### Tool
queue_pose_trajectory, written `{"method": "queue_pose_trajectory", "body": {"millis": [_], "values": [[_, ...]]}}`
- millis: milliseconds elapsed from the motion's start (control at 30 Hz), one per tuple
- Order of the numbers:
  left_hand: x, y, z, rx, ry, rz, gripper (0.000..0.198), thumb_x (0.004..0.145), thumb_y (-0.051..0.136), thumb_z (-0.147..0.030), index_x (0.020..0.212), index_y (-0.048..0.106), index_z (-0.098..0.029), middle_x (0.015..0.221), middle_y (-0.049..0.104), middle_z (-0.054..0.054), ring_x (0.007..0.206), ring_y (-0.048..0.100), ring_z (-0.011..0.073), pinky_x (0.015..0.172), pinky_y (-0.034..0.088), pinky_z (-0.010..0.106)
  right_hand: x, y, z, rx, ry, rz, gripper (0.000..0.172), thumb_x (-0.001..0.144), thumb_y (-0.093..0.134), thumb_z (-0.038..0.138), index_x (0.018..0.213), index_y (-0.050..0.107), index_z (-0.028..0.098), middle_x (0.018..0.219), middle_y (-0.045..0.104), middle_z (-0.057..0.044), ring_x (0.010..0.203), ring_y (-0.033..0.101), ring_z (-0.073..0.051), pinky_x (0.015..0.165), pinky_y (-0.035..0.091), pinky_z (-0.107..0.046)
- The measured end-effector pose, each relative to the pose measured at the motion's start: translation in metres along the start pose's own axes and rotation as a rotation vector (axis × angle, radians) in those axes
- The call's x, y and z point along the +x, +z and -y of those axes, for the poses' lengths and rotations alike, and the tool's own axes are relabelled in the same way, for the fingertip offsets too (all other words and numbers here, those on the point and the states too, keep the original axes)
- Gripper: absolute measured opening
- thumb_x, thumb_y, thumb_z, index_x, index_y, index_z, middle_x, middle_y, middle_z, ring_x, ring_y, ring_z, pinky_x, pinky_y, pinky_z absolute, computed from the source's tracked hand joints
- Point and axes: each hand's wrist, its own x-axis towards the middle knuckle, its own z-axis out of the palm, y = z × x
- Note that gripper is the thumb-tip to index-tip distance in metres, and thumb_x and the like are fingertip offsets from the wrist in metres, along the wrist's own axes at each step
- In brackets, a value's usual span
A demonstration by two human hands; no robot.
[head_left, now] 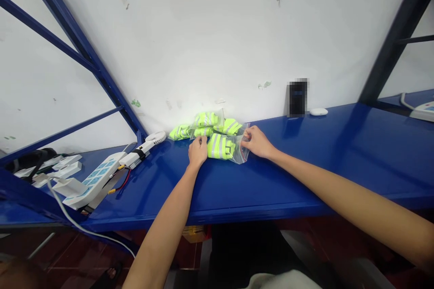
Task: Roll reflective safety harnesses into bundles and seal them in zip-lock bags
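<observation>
Both hands' (197,151) (257,142) grips pinched on flat bag (225,148), long axis left-right.

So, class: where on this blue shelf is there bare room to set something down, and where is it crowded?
Bare: the blue shelf right of the right hand, and the front strip between both forearms. Crowded: the left end, around the power strip and handheld fan, and the bagged vests at the wall.

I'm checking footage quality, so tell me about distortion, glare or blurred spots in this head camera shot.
Head view: wide-angle bending makes the shelf frame posts splay outward; the glossy blue shelf carries soft sheen and reflections; a pixelated patch hides the dark object by the wall; the left hand, right hand and bagged neon item read sharp; the space beneath is dim.
</observation>
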Motion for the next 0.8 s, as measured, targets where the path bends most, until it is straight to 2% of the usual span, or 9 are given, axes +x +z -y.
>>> {"method": "queue_pose_trajectory", "body": {"millis": [67, 167, 267, 367, 433, 533, 633, 700, 800], "values": [[0.001, -0.001, 0.001, 0.076, -0.023, 0.139, 0.051, 0.090, 0.032, -0.057, 0.083, 0.068, -0.021, 0.091, 0.070, 0.013, 0.092, 0.062, 0.0342, 0.075, 0.038, 0.036, 0.001, -0.003, 0.002, -0.109, -0.002, -0.023, 0.035, 0.067, 0.063, 0.027, 0.057, 0.030, 0.021, 0.069, 0.042, 0.000, 0.080, 0.046, -0.019, 0.066, 0.036, -0.027], [0.000, -0.002, -0.001, 0.166, 0.014, 0.216, 0.060, 0.088, 0.028, -0.065, 0.079, 0.068, -0.022, 0.089, 0.070, 0.014, 0.093, 0.062, 0.0362, 0.074, 0.037, 0.036, -0.001, -0.007, 0.009, -0.132, 0.051, -0.063, 0.035, 0.070, 0.062, 0.031, 0.054, 0.033, 0.020, 0.066, 0.043, 0.000, 0.071, 0.044, -0.016, 0.061, 0.032, -0.026], [-0.002, -0.002, -0.001, 0.173, 0.072, 0.243, 0.056, 0.088, 0.030, -0.066, 0.071, 0.062, -0.022, 0.079, 0.068, 0.011, 0.084, 0.062, 0.0320, 0.069, 0.035, 0.033, -0.005, -0.009, 0.014, -0.019, 0.049, 0.064, 0.038, 0.079, 0.056, 0.039, 0.052, 0.036, 0.020, 0.055, 0.041, 0.003, 0.056, 0.039, -0.012, 0.056, 0.030, -0.025], [-0.003, 0.000, 0.000, 0.112, 0.101, 0.236, 0.053, 0.088, 0.032, -0.065, 0.068, 0.055, -0.022, 0.073, 0.063, 0.008, 0.075, 0.059, 0.0270, 0.065, 0.033, 0.031, -0.007, -0.010, 0.014, -0.013, -0.056, 0.197, 0.039, 0.088, 0.043, 0.037, 0.053, 0.046, 0.019, 0.055, 0.049, 0.002, 0.053, 0.044, -0.012, 0.056, 0.030, -0.025], [-0.003, 0.002, 0.000, 0.046, 0.095, 0.204, 0.049, 0.087, 0.036, -0.065, 0.071, 0.053, -0.021, 0.073, 0.060, 0.006, 0.074, 0.057, 0.0248, 0.064, 0.032, 0.030, -0.007, -0.009, 0.013, -0.057, -0.117, 0.235, 0.036, 0.091, 0.038, 0.030, 0.060, 0.054, 0.018, 0.063, 0.058, 0.000, 0.058, 0.051, -0.013, 0.058, 0.032, -0.025], [-0.001, 0.004, 0.000, -0.080, 0.054, 0.162, 0.044, 0.085, 0.044, -0.063, 0.078, 0.054, -0.021, 0.076, 0.060, 0.005, 0.076, 0.056, 0.0231, 0.066, 0.034, 0.029, -0.006, -0.009, 0.010, -0.098, -0.146, 0.263, 0.023, 0.086, 0.044, 0.020, 0.073, 0.062, 0.019, 0.076, 0.067, -0.002, 0.067, 0.059, -0.015, 0.062, 0.036, -0.024], [0.000, 0.004, 0.001, -0.287, 0.002, 0.213, 0.041, 0.082, 0.053, -0.060, 0.083, 0.056, -0.019, 0.080, 0.062, 0.004, 0.078, 0.057, 0.0211, 0.067, 0.038, 0.029, -0.005, -0.010, 0.010, -0.094, -0.113, 0.273, 0.015, 0.079, 0.052, 0.013, 0.076, 0.065, 0.019, 0.080, 0.070, -0.002, 0.072, 0.063, -0.016, 0.065, 0.040, -0.024], [0.001, 0.004, 0.001, -0.451, -0.030, 0.266, 0.041, 0.079, 0.058, -0.058, 0.087, 0.057, -0.018, 0.081, 0.063, 0.004, 0.076, 0.058, 0.0194, 0.067, 0.041, 0.028, -0.005, -0.011, 0.011, -0.085, -0.086, 0.259, 0.012, 0.081, 0.055, 0.019, 0.075, 0.066, 0.018, 0.079, 0.071, -0.003, 0.071, 0.064, -0.017, 0.065, 0.041, -0.024], [0.003, 0.004, 0.003, -0.656, -0.095, 0.287, 0.045, 0.074, 0.067, -0.055, 0.097, 0.059, -0.017, 0.081, 0.067, 0.003, 0.076, 0.062, 0.0189, 0.070, 0.045, 0.028, -0.006, -0.011, 0.012, -0.092, -0.079, 0.242, 0.026, 0.088, 0.054, 0.036, 0.070, 0.064, 0.019, 0.072, 0.068, -0.003, 0.066, 0.062, -0.018, 0.062, 0.040, -0.026]]}}
